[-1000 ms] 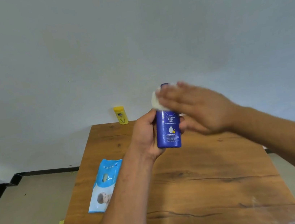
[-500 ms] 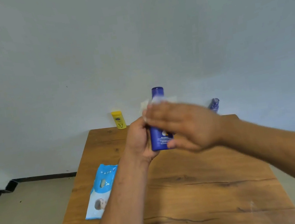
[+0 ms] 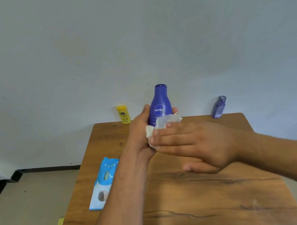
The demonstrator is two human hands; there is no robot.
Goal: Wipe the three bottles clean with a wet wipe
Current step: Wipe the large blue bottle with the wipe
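Above the middle of the brown wooden table (image 3: pixel 195 210), I hold the dark blue plastic lotion bottle (image 3: pixel 160 105) upright in the air, cap up and printed front toward the camera. My left hand (image 3: pixel 139 132) wraps round its lower body from the left, with the thumb on the near-left side and the fingertips just showing at the right edge. That grip is firm and leaves the neck and shoulder bare for wiping.

My right hand (image 3: pixel 192 144) comes in from the right with its fingers straight and together. They press the crumpled white wet wipe (image 3: pixel 166 122) flat onto the bottle's front below the logo, and nothing is pinched (the thumb hangs loose underneath, touching nothing). I judge that flat fingers spread the wipe over more surface than a pinch would.

At the far edge of the table, by the wall, the small yellow plastic bottle (image 3: pixel 123 114) stands to the left and the small purple-blue bottle (image 3: pixel 219 107) to the right, well apart. I cannot tell whether either has been wiped. The blue-and-white pack of wipes (image 3: pixel 104 183) lies flat at the left edge, within reach for a fresh sheet. I judge that I am partway through this one bottle, and turning it in the left hand would bring its hidden back under the wipe.
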